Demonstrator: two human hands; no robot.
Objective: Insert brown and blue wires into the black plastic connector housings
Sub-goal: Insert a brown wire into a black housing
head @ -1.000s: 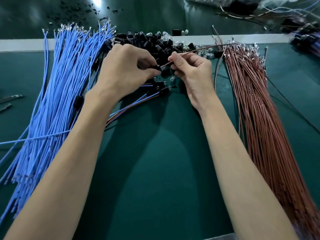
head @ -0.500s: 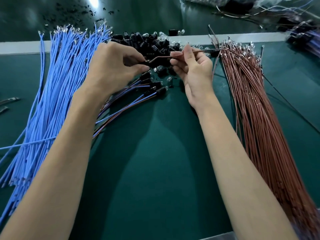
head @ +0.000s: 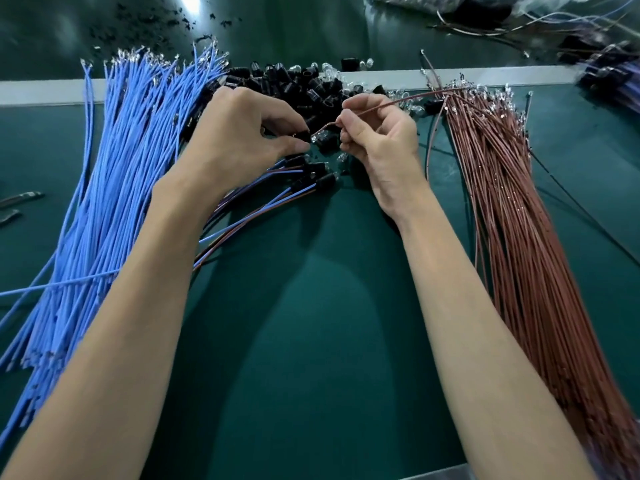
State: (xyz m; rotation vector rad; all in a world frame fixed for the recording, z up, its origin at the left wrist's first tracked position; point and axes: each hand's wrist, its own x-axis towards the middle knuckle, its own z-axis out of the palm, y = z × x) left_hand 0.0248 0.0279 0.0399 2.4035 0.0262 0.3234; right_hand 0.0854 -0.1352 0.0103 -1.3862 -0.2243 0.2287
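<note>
My left hand [head: 239, 133] pinches a small black connector housing [head: 302, 136] between thumb and fingers. My right hand [head: 377, 140] grips a single brown wire [head: 398, 100] that arcs back to the brown bundle. The wire's metal tip sits just right of the housing's opening. A pile of loose black housings [head: 294, 84] lies behind both hands. A thick fan of blue wires [head: 114, 174] lies on the left, a fan of brown wires [head: 512, 216] on the right. Several finished housings with blue and brown wires [head: 311, 183] lie below my hands.
The work surface is a green mat [head: 311, 341] with a pale strip [head: 41, 91] across the back. Small clear bulbs [head: 405, 102] are scattered by the housings. Dark tools [head: 20, 199] lie at the left edge. More wires and dark parts [head: 606, 71] sit at the far right.
My right hand has shifted its grip along the brown wire and the wire's tip now points at the housing in my left hand. Both hands sit slightly lower in view.
</note>
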